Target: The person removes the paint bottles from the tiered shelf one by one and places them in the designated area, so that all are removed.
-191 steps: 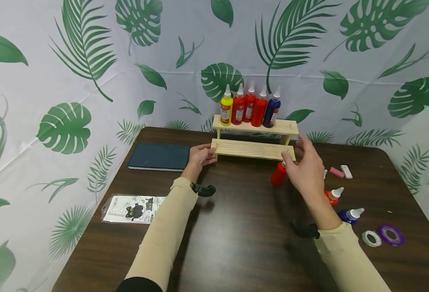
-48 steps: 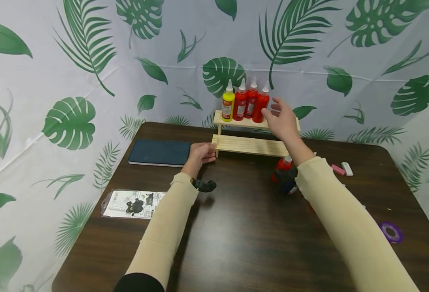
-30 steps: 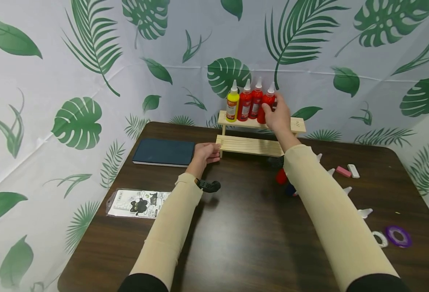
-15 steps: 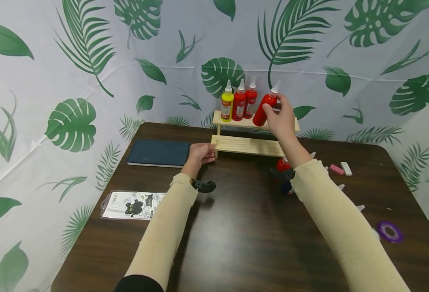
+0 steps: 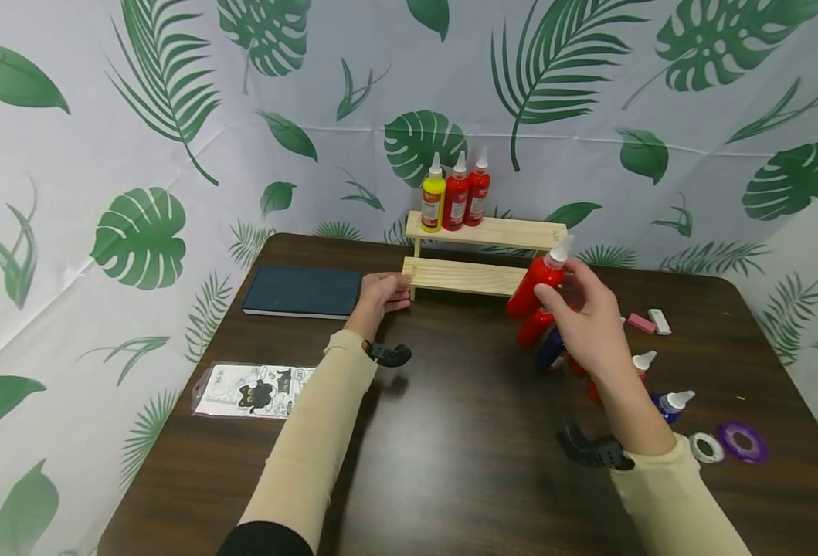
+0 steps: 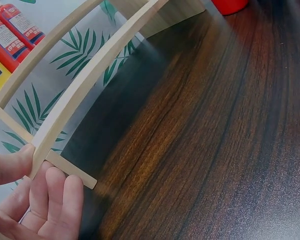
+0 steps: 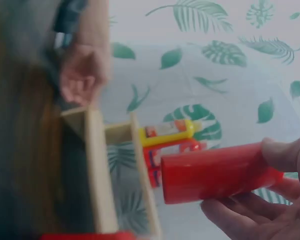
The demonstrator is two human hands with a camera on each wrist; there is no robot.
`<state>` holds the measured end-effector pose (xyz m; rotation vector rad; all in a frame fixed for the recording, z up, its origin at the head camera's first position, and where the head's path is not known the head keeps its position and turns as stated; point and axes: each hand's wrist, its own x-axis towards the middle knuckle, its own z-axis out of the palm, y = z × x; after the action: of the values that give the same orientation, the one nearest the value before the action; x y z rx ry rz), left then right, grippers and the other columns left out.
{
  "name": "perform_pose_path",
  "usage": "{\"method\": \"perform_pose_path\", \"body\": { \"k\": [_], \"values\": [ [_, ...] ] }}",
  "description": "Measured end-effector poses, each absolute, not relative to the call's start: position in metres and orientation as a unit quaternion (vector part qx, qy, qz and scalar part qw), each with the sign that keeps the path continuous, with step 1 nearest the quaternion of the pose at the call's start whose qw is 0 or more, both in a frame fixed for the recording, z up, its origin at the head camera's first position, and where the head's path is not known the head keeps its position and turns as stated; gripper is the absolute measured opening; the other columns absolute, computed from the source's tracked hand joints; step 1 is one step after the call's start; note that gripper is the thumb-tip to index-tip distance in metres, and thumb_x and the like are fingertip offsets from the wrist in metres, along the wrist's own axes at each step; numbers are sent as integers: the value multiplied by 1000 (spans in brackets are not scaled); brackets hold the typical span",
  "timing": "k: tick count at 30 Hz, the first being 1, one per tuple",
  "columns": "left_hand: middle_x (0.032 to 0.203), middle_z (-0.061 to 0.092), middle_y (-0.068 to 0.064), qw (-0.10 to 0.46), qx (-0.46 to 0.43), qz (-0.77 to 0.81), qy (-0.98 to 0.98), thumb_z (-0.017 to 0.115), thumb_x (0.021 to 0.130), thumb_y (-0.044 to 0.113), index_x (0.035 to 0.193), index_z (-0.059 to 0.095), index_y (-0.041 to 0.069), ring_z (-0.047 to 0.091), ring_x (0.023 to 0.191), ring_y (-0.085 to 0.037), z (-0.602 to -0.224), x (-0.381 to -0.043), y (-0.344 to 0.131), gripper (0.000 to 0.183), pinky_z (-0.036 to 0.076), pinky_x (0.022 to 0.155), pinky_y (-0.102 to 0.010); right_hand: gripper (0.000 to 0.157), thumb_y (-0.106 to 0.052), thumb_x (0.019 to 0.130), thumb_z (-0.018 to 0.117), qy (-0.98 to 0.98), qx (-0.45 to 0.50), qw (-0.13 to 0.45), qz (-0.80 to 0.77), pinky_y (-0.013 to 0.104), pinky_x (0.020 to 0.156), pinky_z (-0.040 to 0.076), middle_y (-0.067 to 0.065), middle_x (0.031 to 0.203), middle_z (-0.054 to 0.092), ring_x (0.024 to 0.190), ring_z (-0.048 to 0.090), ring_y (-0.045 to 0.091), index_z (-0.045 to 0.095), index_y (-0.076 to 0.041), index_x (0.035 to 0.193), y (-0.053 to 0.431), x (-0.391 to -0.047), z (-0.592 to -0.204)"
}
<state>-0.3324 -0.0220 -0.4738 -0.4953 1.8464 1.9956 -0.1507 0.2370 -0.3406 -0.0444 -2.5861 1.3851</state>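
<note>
My left hand (image 5: 383, 295) pinches the left end of the lower board of a two-step wooden rack (image 5: 464, 276); the left wrist view shows thumb and fingers on that board (image 6: 80, 95). In my right hand (image 5: 589, 320) is a red paint bottle (image 5: 537, 286) with a white nozzle, tilted and lifted in front of the rack's right end. On the upper step stand a yellow bottle (image 5: 432, 202) and two red bottles (image 5: 467, 197). Below the held bottle, another red bottle (image 5: 532, 330) and a dark blue bottle (image 5: 551, 349) stand on the table, partly hidden.
More red and blue bottles (image 5: 669, 405) stand right of my right arm, partly covered by it. Two tape rolls (image 5: 744, 442), a pink eraser (image 5: 641, 323) and a white one lie farther right. A dark notebook (image 5: 304, 292) and a cat-print packet (image 5: 256, 391) lie left.
My right hand has taken the rightmost red bottle off the upper step and brought it down and right. The blue bottle earlier on that step now stands on the table. My left hand stays put.
</note>
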Motion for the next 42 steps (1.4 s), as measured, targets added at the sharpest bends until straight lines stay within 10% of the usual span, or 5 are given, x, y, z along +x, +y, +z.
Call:
{"method": "perform_pose_path", "body": {
  "k": [4,10,17,42],
  "values": [
    [79,64,-4,180,-178,711,656,72,86,16,118,66,5,65,69,-15,-474,-332,-22,35,60,66,-30,56,-36,96,57,-888,-16,101,449,51,94,49,19,134,53,115,56,38,41,-13,145,249,-125,-362],
    [78,64,-4,176,-178,709,659,73,86,18,117,67,5,66,70,-16,-473,-332,-22,34,60,66,-30,54,-33,94,62,-899,-57,128,416,7,83,46,18,129,58,110,59,35,46,-9,140,267,-94,-394],
    [83,66,-4,187,-179,706,659,72,86,19,120,66,7,67,76,-18,-475,-334,-21,36,60,67,-29,53,-22,94,63,-897,-98,158,401,54,91,46,23,131,55,109,59,39,44,-2,140,278,-75,-432],
    [91,70,-10,164,-174,715,657,71,88,17,124,65,20,67,66,-16,-476,-332,-20,37,59,61,-28,53,-19,95,60,-874,-196,172,410,50,95,47,19,138,50,116,56,37,41,-8,144,275,-81,-471]
  ]
}}
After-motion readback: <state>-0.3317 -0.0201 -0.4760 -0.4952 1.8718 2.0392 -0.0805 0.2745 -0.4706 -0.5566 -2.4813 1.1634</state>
